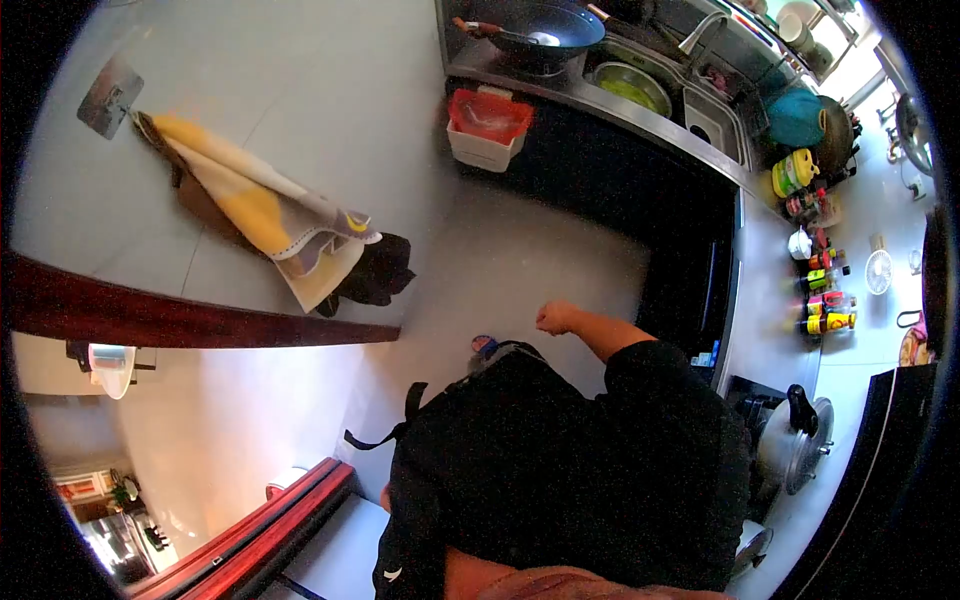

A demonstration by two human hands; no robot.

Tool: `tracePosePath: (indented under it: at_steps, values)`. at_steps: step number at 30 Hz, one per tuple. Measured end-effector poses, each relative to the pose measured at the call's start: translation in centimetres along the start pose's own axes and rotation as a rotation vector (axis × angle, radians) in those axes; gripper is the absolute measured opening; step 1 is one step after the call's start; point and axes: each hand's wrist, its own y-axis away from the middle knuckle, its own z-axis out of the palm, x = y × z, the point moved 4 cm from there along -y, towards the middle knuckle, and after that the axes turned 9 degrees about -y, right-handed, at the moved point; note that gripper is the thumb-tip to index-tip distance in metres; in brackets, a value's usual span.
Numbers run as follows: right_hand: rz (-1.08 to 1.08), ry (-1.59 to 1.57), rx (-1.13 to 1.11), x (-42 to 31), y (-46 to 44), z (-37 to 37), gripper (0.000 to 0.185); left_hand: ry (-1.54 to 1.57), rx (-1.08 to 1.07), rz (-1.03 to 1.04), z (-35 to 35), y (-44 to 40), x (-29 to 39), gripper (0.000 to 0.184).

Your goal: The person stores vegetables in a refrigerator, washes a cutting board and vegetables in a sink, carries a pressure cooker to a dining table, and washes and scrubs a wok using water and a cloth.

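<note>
My right hand (554, 318) reaches forward from a black short sleeve, held in the air above the grey floor (520, 250). Its fingers are curled closed and nothing shows in them. Of my left hand (385, 498) only a small bit of skin appears beside the black clothing; its fingers are hidden. Below my right hand, part of a shoe (484, 345) sticks out past the black clothes. To the front left, a yellow, white and grey cloth (260, 205) hangs from a wall hook (112, 98).
Ahead, a wok (550, 28) stands on the counter beside a sink (712, 125) holding a metal basin (632, 88). A white bin (485, 150) with a red liner hangs below. Bottles (828, 323) and a pressure cooker (797, 440) line the right counter. A dark red door frame (200, 325) is left.
</note>
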Motion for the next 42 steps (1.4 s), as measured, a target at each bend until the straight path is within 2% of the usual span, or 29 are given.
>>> tracePosePath:
  at_steps: [3,5,8,9,11,12,13,14,15,16,17,19,20,21,22,23,24,25,27,28,29,30,34,35,37,38,40,41,42]
  values:
    - [-0.053,0.11,-0.033,-0.8,1.1,-0.8,0.029,-0.005,0.001,0.034,-0.2,0.5,1.1,0.028]
    - [-0.057,-0.043,0.018,0.4,2.7,-1.1,0.028,0.039,0.037,0.039,0.6,2.1,1.5,0.028]
    - [0.096,-0.355,-0.13,7.4,3.2,-0.3,0.03,0.18,0.117,0.024,2.8,4.1,3.3,0.029]
    - [0.064,-0.408,-0.174,9.4,2.5,-0.7,0.029,0.292,0.169,-0.01,4.2,4.3,3.3,0.028]
    - [0.097,-0.5,-0.12,10.1,3.9,-1.8,0.026,0.427,0.239,-0.056,5.2,5.4,3.2,0.028]
    - [0.15,-0.696,-0.368,14.5,2.0,-1.6,0.024,0.411,0.246,-0.039,6.1,8.3,4.0,0.028]
    - [0.159,-0.901,-0.633,14.7,-4.1,-1.3,0.023,0.383,0.301,0.023,4.0,8.9,6.9,0.028]
    - [0.008,-0.469,-0.346,10.4,-3.4,-4.3,0.024,0.007,0.334,0.084,4.2,9.7,3.0,0.036]
    - [-0.098,-0.269,-0.273,7.3,-5.0,-6.8,0.025,-0.333,0.555,0.024,6.0,17.6,1.9,0.036]
    - [-0.261,-0.11,-0.233,3.2,-7.0,-10.0,0.026,-0.152,0.563,-0.17,11.4,23.7,-3.2,0.039]
    - [-0.446,0.096,-0.161,-1.4,-7.8,-13.5,0.027,0.027,0.483,-0.214,17.6,30.4,-4.9,0.043]
    - [-0.823,0.369,0.065,-13.7,-6.3,-21.9,0.031,0.236,0.483,-0.404,22.8,36.6,-0.4,0.042]
    - [-0.992,0.351,0.177,-21.2,-3.4,-26.4,0.033,0.327,0.516,-0.467,23.8,37.2,1.9,0.042]
    - [-1.112,0.151,0.16,-31.0,1.2,-30.6,0.026,0.415,0.547,-0.513,24.1,37.0,4.0,0.041]
    - [-1.332,-0.049,0.25,-35.4,5.3,-34.1,0.03,0.452,0.564,-0.511,23.3,36.6,5.1,0.041]
    - [-1.341,-0.053,0.353,-39.1,6.1,-35.8,0.031,0.482,0.585,-0.499,22.0,35.7,6.0,0.041]
    - [-1.418,-0.031,0.441,-43.3,8.0,-38.1,0.025,0.507,0.604,-0.483,20.4,35.1,7.1,0.04]
    - [-1.584,-0.285,0.429,-46.6,10.3,-40.2,0.02,0.535,0.621,-0.469,19.1,34.8,8.2,0.04]
    - [-1.609,-0.331,0.552,-52.6,15.6,-45.1,0.017,0.562,0.656,-0.429,16.7,34.3,10.1,0.039]
    - [-1.747,-0.383,0.704,-54.7,19.0,-47.8,0.014,0.577,0.669,-0.409,15.6,34.0,11.0,0.039]
    - [-1.789,-0.476,0.735,-56.2,23.0,-50.2,0.013,0.583,0.68,-0.387,14.7,33.9,11.9,0.039]
    - [-1.925,-0.538,0.84,-57.8,26.3,-52.6,0.013,0.59,0.687,-0.373,13.9,33.7,12.7,0.038]
    - [-2.078,-0.459,1.074,-63.7,36.9,-58.8,0.042,0.606,0.7,-0.329,12.1,33.4,14.6,0.037]
    - [-2.034,-0.476,1.085,-65.1,39.2,-59.4,0.045,0.612,0.703,-0.322,11.7,33.2,15.0,0.037]
    - [-2.09,-0.473,1.263,-67.8,42.2,-60.3,0.043,0.619,0.707,-0.315,11.5,33.3,15.3,0.036]
    - [-2.094,-0.478,1.261,-68.7,43.6,-60.6,0.043,0.623,0.709,-0.314,11.5,33.3,15.4,0.036]
    - [-2.053,-0.448,1.043,-70.3,45.4,-60.9,0.075,0.632,0.712,-0.312,11.3,33.4,15.7,0.035]
    - [-2.028,-0.414,1.091,-70.6,45.9,-60.8,0.062,0.637,0.716,-0.313,11.3,33.4,15.8,0.035]
    - [-2.035,-0.417,1.089,-71.7,45.6,-60.9,0.062,0.642,0.72,-0.31,11.3,33.4,15.9,0.035]
